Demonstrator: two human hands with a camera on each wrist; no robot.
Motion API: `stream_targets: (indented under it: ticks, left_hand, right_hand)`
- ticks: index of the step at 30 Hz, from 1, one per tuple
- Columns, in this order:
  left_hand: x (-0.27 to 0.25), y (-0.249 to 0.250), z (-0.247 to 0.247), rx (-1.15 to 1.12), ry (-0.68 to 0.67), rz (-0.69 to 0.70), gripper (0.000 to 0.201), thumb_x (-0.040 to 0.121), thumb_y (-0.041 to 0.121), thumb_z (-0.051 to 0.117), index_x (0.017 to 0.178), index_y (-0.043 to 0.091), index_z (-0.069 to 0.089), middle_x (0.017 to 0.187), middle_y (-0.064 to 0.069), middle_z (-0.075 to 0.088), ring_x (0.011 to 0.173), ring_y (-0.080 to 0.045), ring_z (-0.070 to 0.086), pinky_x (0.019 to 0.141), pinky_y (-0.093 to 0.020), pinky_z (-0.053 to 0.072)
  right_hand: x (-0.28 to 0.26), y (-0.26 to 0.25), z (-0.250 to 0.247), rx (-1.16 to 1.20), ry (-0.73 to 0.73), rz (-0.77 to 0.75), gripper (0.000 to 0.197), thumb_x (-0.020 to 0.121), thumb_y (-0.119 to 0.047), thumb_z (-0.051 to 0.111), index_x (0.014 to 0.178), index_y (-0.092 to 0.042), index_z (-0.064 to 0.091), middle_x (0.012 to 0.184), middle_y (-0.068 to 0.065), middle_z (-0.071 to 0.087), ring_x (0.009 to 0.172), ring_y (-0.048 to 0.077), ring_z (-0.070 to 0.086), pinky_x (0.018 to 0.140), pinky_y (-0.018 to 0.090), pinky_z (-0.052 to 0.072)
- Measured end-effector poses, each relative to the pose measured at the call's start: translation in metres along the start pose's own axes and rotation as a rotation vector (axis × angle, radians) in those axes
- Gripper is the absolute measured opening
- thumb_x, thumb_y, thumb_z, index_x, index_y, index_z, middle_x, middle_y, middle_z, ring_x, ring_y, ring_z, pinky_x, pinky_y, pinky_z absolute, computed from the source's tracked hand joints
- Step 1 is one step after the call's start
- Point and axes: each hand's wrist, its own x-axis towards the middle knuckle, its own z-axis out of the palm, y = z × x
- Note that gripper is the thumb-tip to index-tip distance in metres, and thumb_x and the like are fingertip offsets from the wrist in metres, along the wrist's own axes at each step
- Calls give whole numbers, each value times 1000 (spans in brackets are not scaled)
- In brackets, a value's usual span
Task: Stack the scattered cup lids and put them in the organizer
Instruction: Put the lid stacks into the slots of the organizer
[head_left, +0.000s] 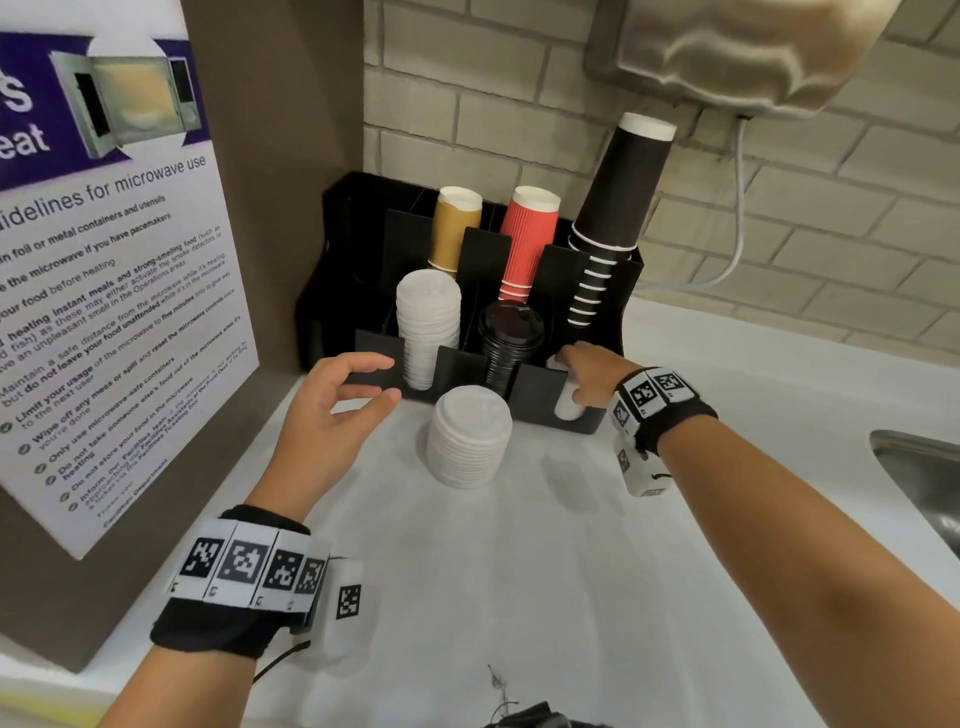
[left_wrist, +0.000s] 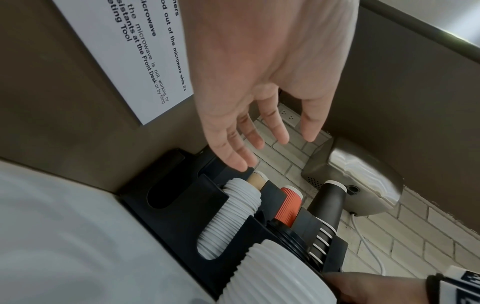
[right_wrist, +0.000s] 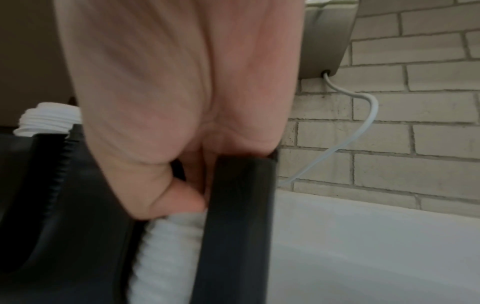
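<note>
we see a white worktop (head_left: 519, 597) running to a pale brick wall, a steel sink at its right edge. at the back left corner stands the black plastic organizer (head_left: 374, 371). just before its front wall sits a loose stack of white plastic cup lids (head_left: 470, 439): light, thin, slippery, likely to shear, so we'd clasp it low around the sides. our left hand (head_left: 332, 410) hovers with fingers spread, holding nothing; our right hand (head_left: 587, 379) presses white lids into the right front slot, fingers hidden.
</note>
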Motion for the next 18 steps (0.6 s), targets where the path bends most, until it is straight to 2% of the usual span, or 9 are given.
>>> stream_targets:
  ticks: [3, 5, 6, 7, 8, 10, 13, 15, 18]
  left_hand:
    - [0, 1, 2, 2, -5, -5, 26, 88, 15, 68, 103, 35, 63, 119, -3, 60, 90, 14, 58, 69, 6, 36]
    - [0, 0, 2, 6, -7, -10, 25, 89, 15, 68, 104, 35, 63, 119, -2, 60, 90, 15, 58, 69, 6, 35]
    - [0, 0, 2, 8, -7, -13, 25, 89, 16, 68, 103, 35, 63, 118, -2, 60, 89, 15, 58, 69, 7, 35]
    - [-1, 0, 2, 8, -7, -16, 25, 89, 16, 68, 103, 35, 63, 118, -1, 61, 89, 14, 58, 69, 6, 35]
    - [-1, 0, 2, 8, -8, -18, 25, 89, 15, 68, 103, 35, 63, 118, 0, 61, 88, 13, 59, 69, 6, 35]
    - [0, 0, 3, 4, -17, -22, 25, 88, 15, 68, 103, 34, 63, 118, 4, 62, 87, 11, 60, 70, 4, 37]
    - [0, 1, 4, -3, -23, -26, 25, 88, 14, 68, 102, 34, 63, 115, 6, 62, 83, 10, 60, 71, 1, 39]
    - [-1, 1, 5, -5, -25, -28, 24, 88, 14, 69, 103, 33, 63, 114, 7, 62, 81, 10, 60, 72, 0, 40]
    - [-2, 1, 6, -9, -29, -35, 23, 88, 14, 69, 106, 28, 64, 113, 7, 62, 79, 10, 59, 71, 0, 39]
  right_hand:
    - [-8, -2, -5, 88, 77, 9, 57, 88, 0, 56, 141, -1, 37, 135, 21, 43, 122, 34, 47, 98, 34, 39]
    - [-13, -6, -13, 263, 330, -34, 53, 87, 3, 52, 139, -1, 40, 132, 20, 45, 121, 33, 47, 102, 36, 39]
    - [-18, -12, -17, 353, 476, -90, 49, 87, 3, 51, 135, -2, 45, 126, 18, 48, 116, 30, 49, 100, 36, 40]
    - [-24, -22, -19, 429, 564, -162, 45, 86, 2, 53, 131, -4, 50, 119, 13, 51, 109, 25, 52, 96, 34, 43]
    - [-30, -34, -20, 472, 571, -248, 42, 86, -2, 57, 127, -6, 53, 113, 9, 52, 103, 20, 54, 92, 32, 45]
    - [-39, -59, -16, 450, 394, -406, 49, 84, -18, 69, 130, -12, 53, 116, 6, 55, 102, 13, 52, 91, 28, 45]
    - [-41, -88, 1, 290, 75, -413, 87, 73, -49, 77, 144, -28, 33, 133, 4, 45, 119, 16, 41, 100, 32, 39]
    - [-37, -98, 12, 231, 3, -352, 100, 66, -54, 80, 146, -35, 24, 137, 5, 38, 127, 23, 35, 101, 38, 37]
    - [-32, -106, 21, 211, -45, -288, 104, 64, -53, 82, 147, -35, 20, 134, 7, 38, 128, 30, 36, 98, 41, 39]
